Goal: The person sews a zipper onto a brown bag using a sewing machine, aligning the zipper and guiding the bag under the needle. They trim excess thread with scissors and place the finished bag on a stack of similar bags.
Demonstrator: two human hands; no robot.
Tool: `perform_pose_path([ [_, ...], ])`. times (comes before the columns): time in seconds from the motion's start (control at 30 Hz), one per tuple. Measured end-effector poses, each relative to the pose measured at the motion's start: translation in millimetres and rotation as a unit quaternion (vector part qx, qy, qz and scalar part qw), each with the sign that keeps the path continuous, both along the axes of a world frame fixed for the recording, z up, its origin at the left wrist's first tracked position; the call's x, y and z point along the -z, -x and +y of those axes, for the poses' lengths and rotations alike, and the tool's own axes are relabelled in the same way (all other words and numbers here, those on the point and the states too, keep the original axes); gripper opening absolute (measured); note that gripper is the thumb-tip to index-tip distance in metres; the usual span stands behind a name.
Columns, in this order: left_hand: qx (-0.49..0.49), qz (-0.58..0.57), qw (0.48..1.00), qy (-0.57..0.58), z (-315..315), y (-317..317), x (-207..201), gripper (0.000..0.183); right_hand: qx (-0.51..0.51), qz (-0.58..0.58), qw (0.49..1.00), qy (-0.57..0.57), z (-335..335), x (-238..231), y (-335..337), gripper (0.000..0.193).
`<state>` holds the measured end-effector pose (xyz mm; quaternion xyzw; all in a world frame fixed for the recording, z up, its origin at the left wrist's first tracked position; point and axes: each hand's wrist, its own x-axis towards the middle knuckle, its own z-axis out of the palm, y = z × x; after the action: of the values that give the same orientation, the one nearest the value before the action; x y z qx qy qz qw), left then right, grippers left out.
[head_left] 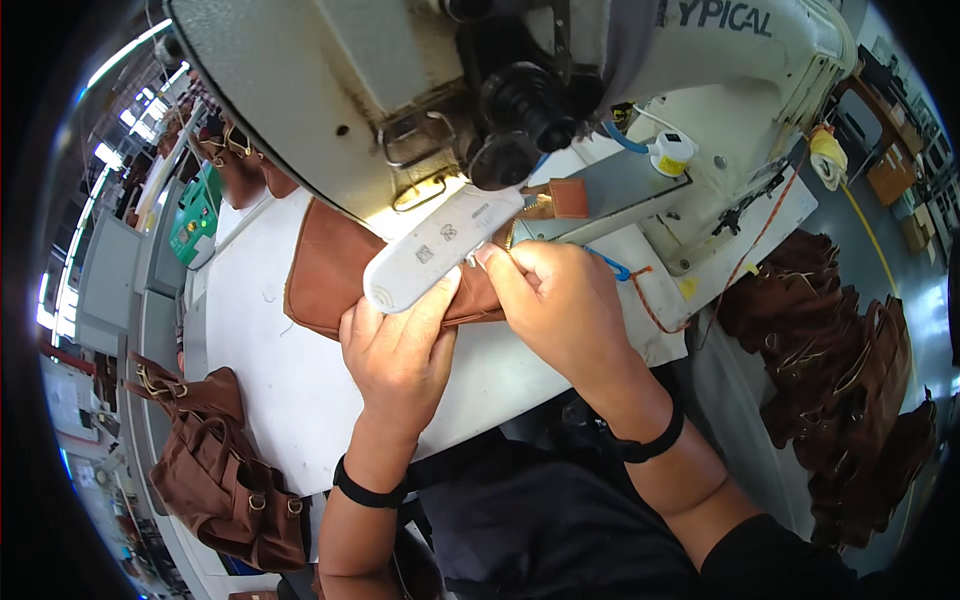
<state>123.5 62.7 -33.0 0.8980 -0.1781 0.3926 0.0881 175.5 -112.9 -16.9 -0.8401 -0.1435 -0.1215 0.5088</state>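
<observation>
The right hand is bringing thumb and forefinger together in a narrow pinch at the zip edge of a brown bag; exactly which bit they're gripping, I'm not able to tell. And over on the left, the left hand is laying its fingers along the bag's near edge, its thumb hiding, so whether it's clamping the layers or only pressing is anyone's guess.

The bag is lying just beyond both sets of fingertips, spreading out past the left ones across the white table. A pale rounded bar is sitting between the hands, covering part of it. Gold zip is showing just beyond the right fingertips, a brown tab is lying farther past, and a blue-handled tool is resting just beyond the right knuckles. The sewing machine is looming ahead of them all.

By the look of it, this bag is going to be handling light and supple, smooth enough to be sliding, its panels folding easily; the firmer seamed edges beside the fingertips are offering the best hold.
</observation>
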Motion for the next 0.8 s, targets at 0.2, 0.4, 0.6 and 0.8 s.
perform_pose_path([
  [0.2,0.015,-0.006,1.0,0.004,-3,-2,3,0.057,0.011,-0.028,0.999,-0.039,2,11,-1,0.047],
  [0.4,0.019,-0.008,1.0,0.002,2,-3,-1,0.053,0.01,-0.014,1.0,-0.007,3,3,-1,0.038],
  [0.6,0.018,-0.02,0.999,-0.025,3,-5,-1,0.051,0.016,-0.011,1.0,-0.002,2,4,-1,0.038],
  [0.8,-0.052,0.02,0.995,-0.082,-8,7,-8,0.049,0.016,-0.049,0.999,-0.013,2,7,2,0.033],
])
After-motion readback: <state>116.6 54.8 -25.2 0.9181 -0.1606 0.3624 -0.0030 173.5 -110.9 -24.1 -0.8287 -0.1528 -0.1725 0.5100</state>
